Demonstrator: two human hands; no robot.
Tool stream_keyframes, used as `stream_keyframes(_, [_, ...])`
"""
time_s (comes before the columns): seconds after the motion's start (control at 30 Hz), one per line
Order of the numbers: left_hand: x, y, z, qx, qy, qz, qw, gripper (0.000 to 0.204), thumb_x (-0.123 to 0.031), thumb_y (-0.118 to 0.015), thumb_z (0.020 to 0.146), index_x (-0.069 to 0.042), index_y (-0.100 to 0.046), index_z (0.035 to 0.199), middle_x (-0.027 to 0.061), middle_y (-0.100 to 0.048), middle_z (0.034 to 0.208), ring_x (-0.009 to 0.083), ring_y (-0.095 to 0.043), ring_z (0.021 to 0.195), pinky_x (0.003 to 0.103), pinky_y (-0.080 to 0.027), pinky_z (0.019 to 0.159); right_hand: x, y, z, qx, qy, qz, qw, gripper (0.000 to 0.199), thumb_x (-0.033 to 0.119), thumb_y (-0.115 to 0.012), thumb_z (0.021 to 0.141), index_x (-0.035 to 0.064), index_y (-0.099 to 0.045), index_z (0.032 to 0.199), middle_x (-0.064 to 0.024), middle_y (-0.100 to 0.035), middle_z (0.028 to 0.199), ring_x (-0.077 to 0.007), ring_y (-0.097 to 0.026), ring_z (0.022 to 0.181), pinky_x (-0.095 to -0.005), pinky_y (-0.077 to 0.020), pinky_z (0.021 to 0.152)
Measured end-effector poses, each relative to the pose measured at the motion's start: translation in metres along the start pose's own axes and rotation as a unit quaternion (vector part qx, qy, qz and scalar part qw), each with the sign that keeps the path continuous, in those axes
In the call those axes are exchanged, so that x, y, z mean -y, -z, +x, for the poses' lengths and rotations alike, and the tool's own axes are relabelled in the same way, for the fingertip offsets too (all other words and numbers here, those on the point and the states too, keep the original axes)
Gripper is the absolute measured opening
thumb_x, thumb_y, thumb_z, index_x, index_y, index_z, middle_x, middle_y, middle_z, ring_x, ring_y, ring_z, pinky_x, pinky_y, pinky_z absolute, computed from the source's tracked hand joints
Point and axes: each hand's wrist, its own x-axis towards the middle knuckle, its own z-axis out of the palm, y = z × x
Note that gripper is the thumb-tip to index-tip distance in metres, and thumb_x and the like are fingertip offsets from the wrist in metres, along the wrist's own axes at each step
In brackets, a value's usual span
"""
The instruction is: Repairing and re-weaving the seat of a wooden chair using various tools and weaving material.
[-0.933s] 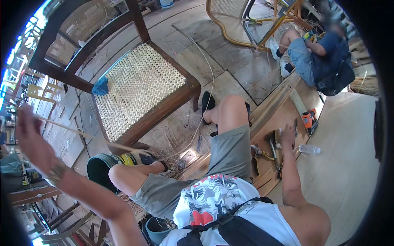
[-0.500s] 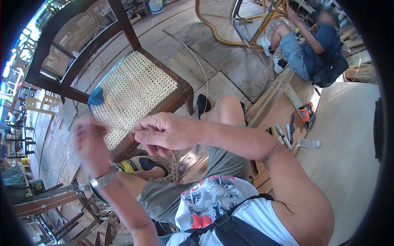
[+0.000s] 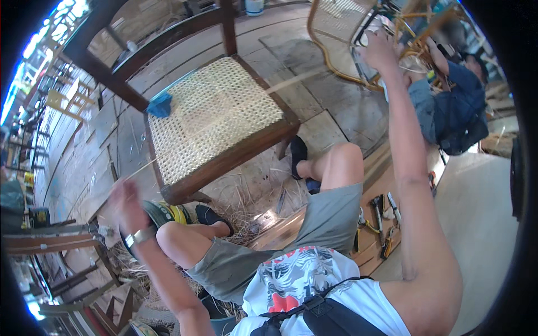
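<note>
The dark wooden chair (image 3: 246, 148) stands in front of me with a woven cane seat (image 3: 216, 115). A blue plastic scrap (image 3: 160, 105) is at the seat's back left corner. My right hand (image 3: 381, 53) reaches far out to the upper right, fingers closed. A blurred pale cane strand (image 3: 297, 81) runs from the seat's right edge toward it. My left hand (image 3: 128, 207), with a metal watch on the wrist, is low beside the chair's left front corner. Motion smears its fingers. A thin strand (image 3: 147, 166) stretches from the seat's left edge toward them.
A person (image 3: 448, 112) sits at the upper right beside a rattan-framed chair (image 3: 330, 67). Pliers (image 3: 368, 225) and other hand tools lie on the wooden bench by my right knee. Cane scraps (image 3: 252, 210) litter the floor under the chair. Wooden frames (image 3: 73, 291) are piled at lower left.
My right hand has swung from the seat's front edge far out to the upper right. My left hand has moved slightly lower. The chair appears shifted right in view.
</note>
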Motion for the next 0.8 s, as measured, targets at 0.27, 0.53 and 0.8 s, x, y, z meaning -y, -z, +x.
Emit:
stream_keyframes(0.27, [-0.014, -0.215, -0.034, 0.213, 0.258, -0.279, 0.900, 0.013, -0.014, -0.067, 0.097, -0.004, -0.062, 0.104, 0.0093, -0.071, 0.096, 0.0186, -0.071, 0.083, 0.032, -0.059, 0.073, 0.288, 0.076, -0.123, 0.331, 0.198, 0.590, 0.709, 0.047, 0.035, -0.063, 0.096, 0.0021, -0.059, 0.129, -0.0222, -0.066, 0.117, -0.0367, -0.065, 0.107, -0.0426, -0.0505, 0.093])
stream_keyframes(0.53, [0.010, -0.153, 0.050, 0.170, 0.210, -0.248, 0.930, 0.012, -0.014, -0.068, 0.096, -0.004, -0.063, 0.101, 0.0098, -0.072, 0.096, 0.0170, -0.070, 0.083, 0.029, -0.059, 0.072, 0.302, 0.010, -0.110, 0.481, 0.155, 0.631, 0.588, 0.025, 0.023, -0.060, 0.098, 0.0022, -0.065, 0.111, -0.0097, -0.066, 0.082, -0.0163, -0.062, 0.068, -0.0327, -0.0508, 0.065])
stream_keyframes(0.8, [0.006, -0.148, 0.030, 0.171, 0.221, -0.255, 0.926, 0.013, -0.012, -0.068, 0.096, -0.001, -0.065, 0.102, 0.0117, -0.073, 0.095, 0.0159, -0.070, 0.078, 0.029, -0.059, 0.071, 0.362, 0.019, -0.119, 0.462, 0.195, 0.646, 0.575, 0.026, 0.021, -0.061, 0.100, 0.0006, -0.062, 0.116, -0.0023, -0.066, 0.086, -0.0078, -0.059, 0.075, -0.0260, -0.0486, 0.070])
